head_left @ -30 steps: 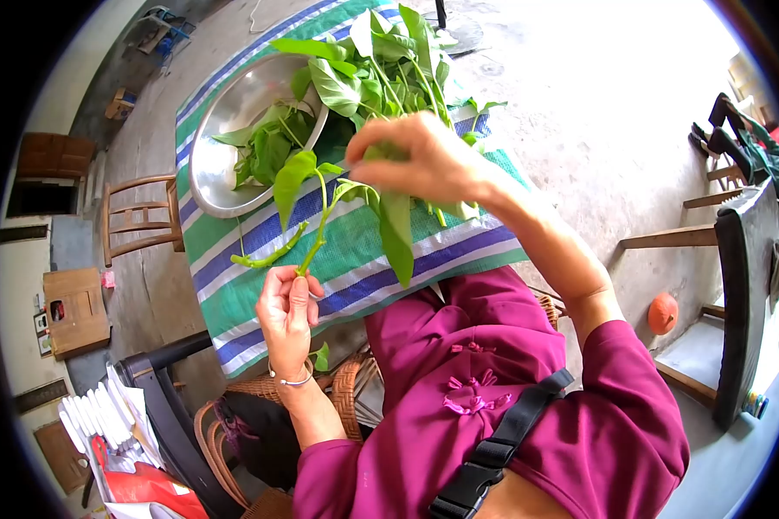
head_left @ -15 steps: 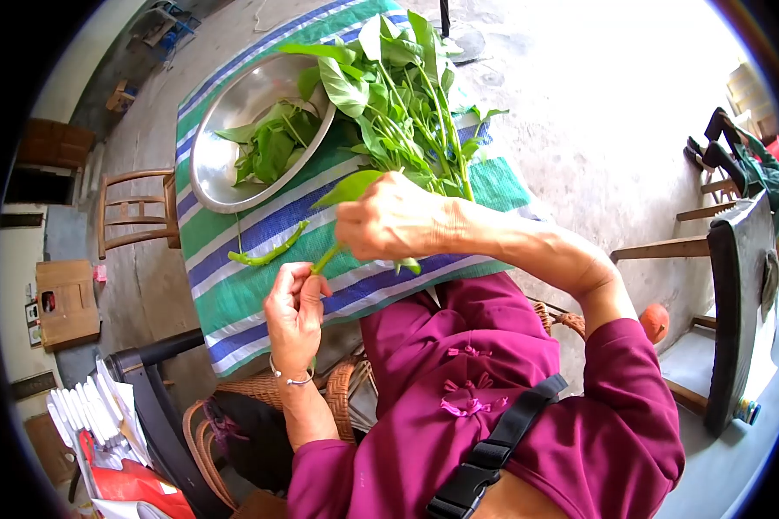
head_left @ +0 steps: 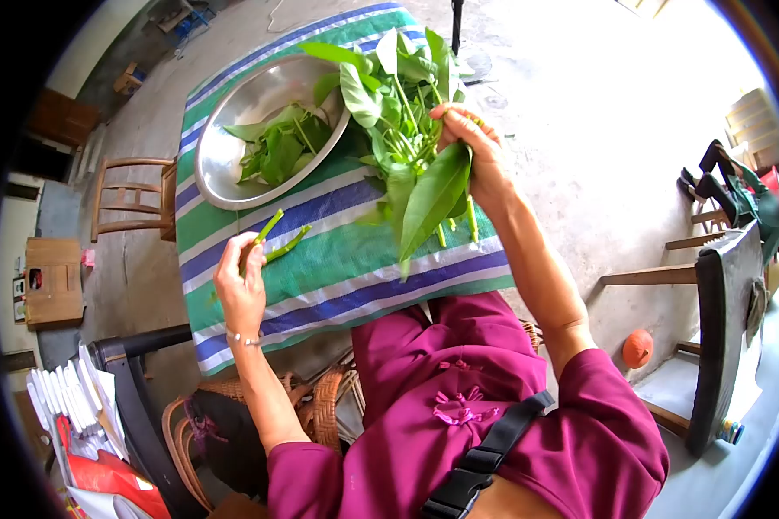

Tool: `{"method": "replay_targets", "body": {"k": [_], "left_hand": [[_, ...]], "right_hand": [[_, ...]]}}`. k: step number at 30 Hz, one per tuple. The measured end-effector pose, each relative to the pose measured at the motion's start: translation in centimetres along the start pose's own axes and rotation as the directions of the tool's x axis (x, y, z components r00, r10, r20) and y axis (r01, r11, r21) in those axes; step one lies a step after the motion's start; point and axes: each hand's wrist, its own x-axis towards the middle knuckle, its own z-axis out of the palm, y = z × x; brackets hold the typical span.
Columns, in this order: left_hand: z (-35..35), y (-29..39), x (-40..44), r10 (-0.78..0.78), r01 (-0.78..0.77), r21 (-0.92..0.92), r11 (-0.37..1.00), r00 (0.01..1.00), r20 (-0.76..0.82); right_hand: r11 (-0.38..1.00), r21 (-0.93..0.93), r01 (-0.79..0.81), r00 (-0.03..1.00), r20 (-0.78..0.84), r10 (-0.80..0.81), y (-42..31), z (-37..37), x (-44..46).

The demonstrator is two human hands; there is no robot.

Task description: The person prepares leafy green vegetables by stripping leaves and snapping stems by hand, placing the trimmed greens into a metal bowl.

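Note:
My left hand (head_left: 241, 281) is closed on a short green stem piece (head_left: 271, 225) above the near left of the table. Just beyond its fingertips, another cut stem (head_left: 287, 245) lies on the striped cloth, partly covered by the hand. To the right, my right hand (head_left: 480, 151) pinches a leafy green sprig (head_left: 437, 195), its large leaves hanging down toward me. Behind that sprig is a heap of leafy greens (head_left: 398, 104), partly hidden by it. A metal bowl (head_left: 221, 143) at the far left of the table holds several torn leaves (head_left: 281, 151).
A green, blue and white striped cloth (head_left: 355, 259) covers the table. A wooden chair (head_left: 134, 199) stands to its left, and a dark-backed chair (head_left: 723, 329) to my right. Another person (head_left: 749, 195) sits at the far right. White papers (head_left: 74, 394) are at lower left.
My hands have moved apart. The right one has swung up and right with the leafy sprig to the heap, while the left has moved left and up holding a stem piece.

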Motion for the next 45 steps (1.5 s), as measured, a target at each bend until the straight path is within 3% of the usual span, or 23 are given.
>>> {"method": "replay_targets", "body": {"k": [2,3,5,11,12,14,15,17,19,21,23,25,27,32,34,38,41,43,45], "left_hand": [[1.9,-1.0,1.9,0.182,-0.183,0.109,0.977,0.983,0.023],[3.0,-2.1,2.6,0.299,-0.302,0.152,0.941,0.953,0.039],[4.8,-4.7,3.0,0.234,-0.258,0.217,0.941,0.963,0.13],[6.3,-5.7,1.1,0.243,-0.252,0.239,0.938,0.968,0.07],[6.1,-5.1,0.9,0.24,-0.249,0.237,0.939,0.969,0.067],[5.5,-2.5,0.4,0.099,-0.098,-0.047,0.994,0.995,0.019],[5.4,-1.5,0.4,0.088,-0.087,-0.043,0.995,0.996,0.011],[5.3,0.7,0.9,-0.013,0.031,-0.352,0.936,0.998,0.054],[5.2,3.6,1.9,0.009,0.06,-0.451,0.891,0.989,0.15],[5.5,4.6,2.3,0.079,0.094,-0.493,0.865,0.945,0.318],[5.4,5.4,2.6,0.055,0.212,-0.425,0.88,0.843,0.536],[6.2,5.0,2.1,0.117,0.186,-0.5,0.846,0.85,0.514],[6.4,5.0,1.7,0.002,0.381,-0.487,0.786,0.786,0.618],[6.7,4.2,1.2,-0.025,0.401,-0.497,0.769,0.797,0.603],[6.1,4.5,1.6,-0.02,0.332,-0.387,0.86,0.781,0.624],[6.4,3.8,1.6,-0.056,0.315,-0.338,0.887,0.799,0.599],[7.5,3.2,1.5,-0.092,0.328,-0.424,0.844,0.868,0.489],[8.1,2.8,1.6,-0.085,0.301,-0.547,0.781,0.92,0.383],[8.7,3.0,1.6,-0.143,0.356,-0.588,0.726,0.915,0.377]], "right_hand": [[0.992,0.115,-0.053,0.998,-0.009,0.054,0.4,0.1,-0.4],[0.976,0.209,-0.066,0.997,0.063,0.053,0.9,-0.2,-0.5],[0.965,0.257,-0.058,0.998,0.045,0.048,1.0,0.1,-1.0],[0.956,0.27,-0.111,0.994,0.052,0.1,0.7,-0.2,-1.9],[0.949,0.294,-0.116,0.99,0.116,0.085,1.1,-0.5,-1.8],[0.94,0.313,-0.139,0.973,0.218,0.072,1.7,-0.5,-1.7],[0.937,0.311,-0.16,0.967,0.242,0.085,1.9,-0.1,-1.8],[0.95,0.245,-0.192,0.949,0.294,0.116,2.2,0.9,-2.1],[0.96,0.215,-0.177,0.927,0.364,0.089,3.1,1.5,-2.0],[0.975,0.117,-0.19,0.914,0.382,0.132,3.1,1.7,-2.2],[0.984,0.084,-0.159,0.91,0.398,0.113,3.0,1.9,-2.4],[0.992,0.052,-0.117,0.909,0.407,0.086,2.8,1.7,-2.5],[0.991,-0.011,-0.132,0.911,0.393,0.125,2.7,1.3,-2.6],[0.986,-0.104,-0.13,0.911,0.38,0.161,2.7,1.5,-2.7],[0.981,-0.154,-0.12,0.907,0.385,0.171,2.6,1.7,-2.8],[0.945,-0.327,0.024,0.928,0.359,0.101,2.7,2.2,-3.2],[0.882,-0.44,0.171,0.932,0.363,0.0,2.4,3.6,-3.8],[0.679,-0.575,0.457,0.875,0.43,-0.223,2.2,4.8,-4.5],[0.584,-0.558,0.59,0.796,0.526,-0.301,1.5,5.9,-5.1]]}}
